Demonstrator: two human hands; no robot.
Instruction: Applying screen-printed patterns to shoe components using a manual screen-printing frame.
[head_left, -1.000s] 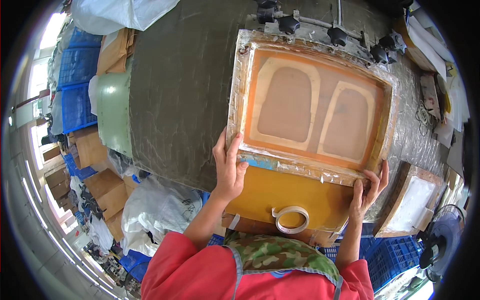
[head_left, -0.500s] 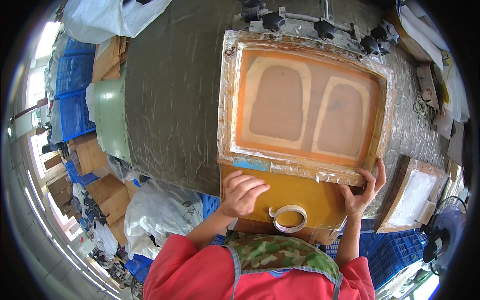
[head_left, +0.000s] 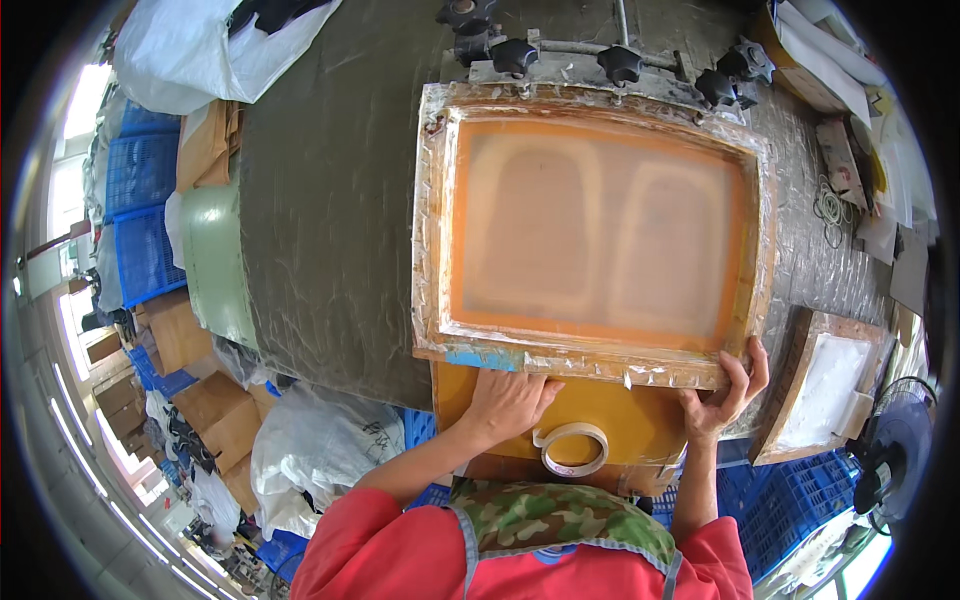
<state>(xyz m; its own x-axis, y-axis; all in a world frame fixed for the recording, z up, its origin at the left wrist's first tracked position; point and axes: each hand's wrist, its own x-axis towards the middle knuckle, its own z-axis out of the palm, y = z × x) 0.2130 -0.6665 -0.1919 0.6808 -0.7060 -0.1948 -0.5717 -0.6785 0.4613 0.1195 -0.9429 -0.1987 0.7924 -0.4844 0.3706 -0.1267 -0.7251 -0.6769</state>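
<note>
A wooden-framed printing screen [head_left: 590, 225] is tilted up at its near edge, its orange-bordered mesh showing two blurred pale arch shapes. My right hand [head_left: 725, 395] grips the frame's near right corner, thumb below and fingers over the side. Close under the blue-taped part of the near rail is my left hand [head_left: 505, 405]; its fingertips pass beneath the rail and are partly hidden, so its hold is unclear. A yellow-brown board [head_left: 640, 425] shows below the screen. On that board, near me, lies a roll of pale tape [head_left: 574, 449].
Hinge clamps with black star knobs [head_left: 618, 65] hold the screen's far side. At the right, a smaller wooden frame [head_left: 825, 385] lies near a fan [head_left: 890, 455]. Blue crates [head_left: 795, 500], a plastic bag [head_left: 320, 440] and cardboard boxes [head_left: 225, 410] stand around the table.
The screen's near edge has risen toward me, and its arch shapes have blurred. My left hand has gone from above the board to the near rail. My right hand has kept its grip.
</note>
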